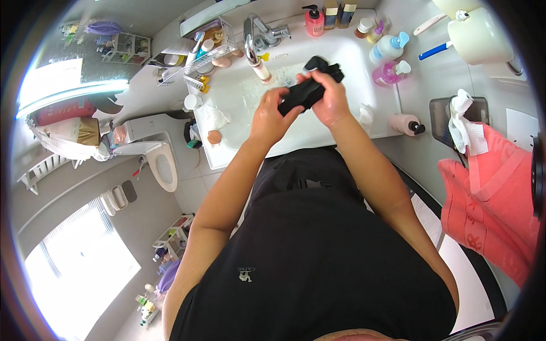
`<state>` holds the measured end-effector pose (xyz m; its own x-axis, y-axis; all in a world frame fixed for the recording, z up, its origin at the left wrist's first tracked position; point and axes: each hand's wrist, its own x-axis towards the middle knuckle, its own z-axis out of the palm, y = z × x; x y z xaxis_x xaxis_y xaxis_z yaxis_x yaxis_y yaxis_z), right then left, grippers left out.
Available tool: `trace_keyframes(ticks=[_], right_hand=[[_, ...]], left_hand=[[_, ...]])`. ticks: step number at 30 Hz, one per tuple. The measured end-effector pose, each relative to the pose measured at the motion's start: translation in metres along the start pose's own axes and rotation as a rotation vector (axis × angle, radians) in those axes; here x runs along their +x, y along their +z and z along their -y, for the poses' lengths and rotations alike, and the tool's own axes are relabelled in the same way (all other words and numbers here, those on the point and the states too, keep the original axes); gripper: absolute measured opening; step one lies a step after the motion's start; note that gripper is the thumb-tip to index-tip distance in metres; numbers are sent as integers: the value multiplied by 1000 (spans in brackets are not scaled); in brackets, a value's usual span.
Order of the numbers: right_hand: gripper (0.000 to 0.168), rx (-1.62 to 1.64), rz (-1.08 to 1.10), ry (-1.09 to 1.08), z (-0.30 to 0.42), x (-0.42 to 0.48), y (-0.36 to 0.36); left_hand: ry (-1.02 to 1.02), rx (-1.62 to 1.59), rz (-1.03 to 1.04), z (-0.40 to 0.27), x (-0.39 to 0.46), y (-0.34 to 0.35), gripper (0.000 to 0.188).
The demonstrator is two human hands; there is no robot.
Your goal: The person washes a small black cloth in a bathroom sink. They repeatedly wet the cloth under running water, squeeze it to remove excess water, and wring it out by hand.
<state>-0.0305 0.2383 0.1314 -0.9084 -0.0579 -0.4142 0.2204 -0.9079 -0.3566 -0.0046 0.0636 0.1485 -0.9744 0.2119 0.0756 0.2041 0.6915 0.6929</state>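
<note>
Both my hands hold a bunched black cloth [303, 94] above the white washbasin [298, 138]. My left hand [272, 113] grips its lower left end, the thumb along the near edge. At the upper right, my right hand [332, 100] closes around the cloth, and a loose fold sticks out beyond the fingers. The skin of both hands looks wet. Left of the cloth is the chrome faucet [251, 47], its spout tip pointing down into the basin. Bubbly water [286, 76] shows in the basin behind my hands.
A wire basket [213, 51] of toiletries stands at the back left. Soap [214, 137] and a white cloth [216, 117] lie on the left rim. Pump bottles [387, 49] line the right side, with a pink bottle [405, 124] nearer me. A coral towel [490, 200] hangs right.
</note>
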Motion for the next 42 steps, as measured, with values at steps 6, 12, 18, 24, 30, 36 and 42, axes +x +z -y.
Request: trace_keyframes(ticks=[6,12,18,24,30,36,42], right_hand=[[35,-140,83,-30,13,-9,19],[23,-671,102,-10,-7,-15,12],[27,-387,225,11,9,-17,19],[35,-559,239,-219,8,-22,-9],[52,-1009,566,-528,24,-32,-35],[82,-943,460,-423,11,-26,-16],[107,-594,298,-271,-30,-22,-11]], left_hand=[[-210,55,312,21,-7,3,47],[81,-26,135,-3,10,6,135],[-231,-639,515,5,24,5,106],[-603,-1442,81,-23,32,4,58],[-534,-1161,32,-1,39,11,37],[-202,-808,209,-13,33,-1,37],[-265,-1021,135,-27,31,10,46]])
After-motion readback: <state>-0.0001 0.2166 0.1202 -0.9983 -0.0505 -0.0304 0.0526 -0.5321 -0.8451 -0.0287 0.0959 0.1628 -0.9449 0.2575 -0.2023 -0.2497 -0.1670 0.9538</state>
